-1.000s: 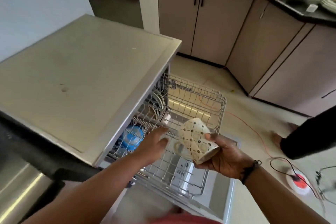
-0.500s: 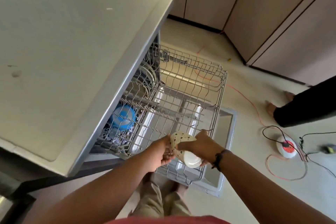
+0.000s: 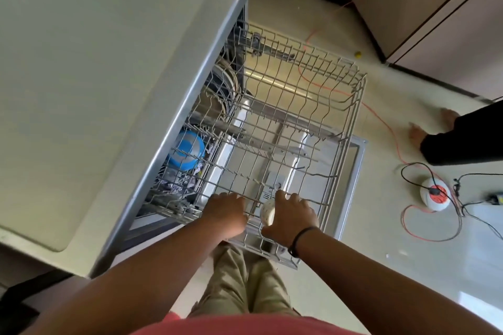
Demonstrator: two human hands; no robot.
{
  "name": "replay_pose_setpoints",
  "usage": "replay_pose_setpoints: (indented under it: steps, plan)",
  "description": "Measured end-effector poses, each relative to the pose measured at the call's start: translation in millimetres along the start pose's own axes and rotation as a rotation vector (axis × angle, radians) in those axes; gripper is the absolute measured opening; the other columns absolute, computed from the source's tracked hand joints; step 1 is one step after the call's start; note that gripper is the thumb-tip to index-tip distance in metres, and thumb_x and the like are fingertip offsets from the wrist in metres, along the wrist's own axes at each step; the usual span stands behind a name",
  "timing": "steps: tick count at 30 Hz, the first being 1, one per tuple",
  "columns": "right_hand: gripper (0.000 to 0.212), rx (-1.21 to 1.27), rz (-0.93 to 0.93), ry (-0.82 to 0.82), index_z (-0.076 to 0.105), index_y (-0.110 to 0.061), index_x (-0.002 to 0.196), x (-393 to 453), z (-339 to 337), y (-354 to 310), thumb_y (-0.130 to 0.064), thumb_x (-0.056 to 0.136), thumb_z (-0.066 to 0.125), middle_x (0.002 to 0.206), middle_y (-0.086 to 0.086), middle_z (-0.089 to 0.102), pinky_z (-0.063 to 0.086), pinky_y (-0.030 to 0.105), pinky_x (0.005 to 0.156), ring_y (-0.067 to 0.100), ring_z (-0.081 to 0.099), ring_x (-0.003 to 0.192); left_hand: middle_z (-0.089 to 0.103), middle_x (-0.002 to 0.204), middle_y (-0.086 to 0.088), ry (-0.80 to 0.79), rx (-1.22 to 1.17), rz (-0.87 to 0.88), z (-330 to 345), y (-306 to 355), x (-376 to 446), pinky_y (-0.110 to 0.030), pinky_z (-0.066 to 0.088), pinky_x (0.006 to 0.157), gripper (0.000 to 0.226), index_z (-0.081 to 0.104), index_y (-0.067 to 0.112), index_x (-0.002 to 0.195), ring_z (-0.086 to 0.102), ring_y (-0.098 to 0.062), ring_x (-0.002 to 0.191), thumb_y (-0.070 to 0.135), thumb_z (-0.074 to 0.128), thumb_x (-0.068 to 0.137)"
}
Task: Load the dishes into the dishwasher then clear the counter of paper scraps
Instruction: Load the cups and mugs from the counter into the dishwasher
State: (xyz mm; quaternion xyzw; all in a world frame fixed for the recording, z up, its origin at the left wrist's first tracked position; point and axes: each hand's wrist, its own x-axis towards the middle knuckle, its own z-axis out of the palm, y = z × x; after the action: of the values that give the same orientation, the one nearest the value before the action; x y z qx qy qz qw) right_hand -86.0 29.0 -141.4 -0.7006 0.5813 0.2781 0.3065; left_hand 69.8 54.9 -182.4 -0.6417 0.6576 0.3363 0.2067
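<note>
Two hands work low over the pulled-out upper rack [image 3: 299,122] of the open dishwasher [image 3: 152,160], seen from straight above. The right hand [image 3: 290,216] has its fingers curled over a pale mug [image 3: 267,212], thumb on the near side, and the mug sits down among the wires at the rack's near edge; only a small white curve of it shows past the knuckles, so whether it stands upright or tips cannot be told. A dark band circles the right wrist. The left hand [image 3: 226,211] is just beside it, apart from the mug, with its fingers bent down onto the rack wires; whether they actually grip a wire cannot be made out. Further back, under the grey dishwasher top [image 3: 95,76], a blue bowl [image 3: 186,151] lies in the rack, and plates [image 3: 224,81] stand on edge behind it, deeper inside. The open door [image 3: 353,171] shows beneath the rack at its right side. On the pale floor [image 3: 353,253] to the right, an orange cable [image 3: 386,128] trails to a round white and orange cord reel [image 3: 434,194], with black leads looped around it. A second person's bare feet [image 3: 416,132] and dark trouser leg enter from the right edge. Beige cabinet doors [image 3: 435,22] run along the top right. Khaki trousers [image 3: 245,288] and a red shirt fill the bottom of the view.
</note>
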Motion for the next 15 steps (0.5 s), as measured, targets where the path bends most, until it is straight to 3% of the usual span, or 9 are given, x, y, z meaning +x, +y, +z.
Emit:
replay_pose_setpoints:
  steps: [4, 7, 15]
  plan:
    - [0.082, 0.001, -0.02, 0.016, 0.029, -0.019, 0.134, 1, 10, -1, -0.056, 0.072, 0.069, 0.128, 0.011, 0.042, 0.046, 0.039, 0.088, 0.031, 0.048, 0.114, 0.031, 0.151, -0.007, -0.103, 0.081, -0.062, 4, -15, 5, -0.048, 0.022, 0.111, 0.055, 0.036, 0.018, 0.142, 0.027, -0.03, 0.139, 0.042, 0.041, 0.094]
    - [0.084, -0.021, -0.052, 0.047, 0.029, -0.018, 0.134, 0, 17, -3, -0.065, 0.074, 0.064, 0.128, 0.01, 0.041, 0.048, 0.039, 0.087, 0.03, 0.049, 0.114, 0.019, 0.158, -0.007, -0.125, 0.081, -0.049, 8, -19, 10, -0.049, 0.012, 0.117, 0.059, 0.028, 0.019, 0.147, 0.014, -0.031, 0.145, 0.044, 0.04, 0.095]
    - [0.097, -0.014, -0.101, 0.035, 0.025, -0.019, 0.141, 0, 17, 17, -0.082, 0.071, 0.047, 0.138, 0.009, 0.04, 0.043, 0.043, 0.097, 0.032, 0.048, 0.122, 0.04, 0.143, -0.007, -0.065, 0.104, -0.002, 10, -25, 10, -0.047, 0.03, 0.107, 0.053, 0.039, 0.017, 0.138, 0.035, -0.029, 0.132, 0.044, 0.041, 0.092]
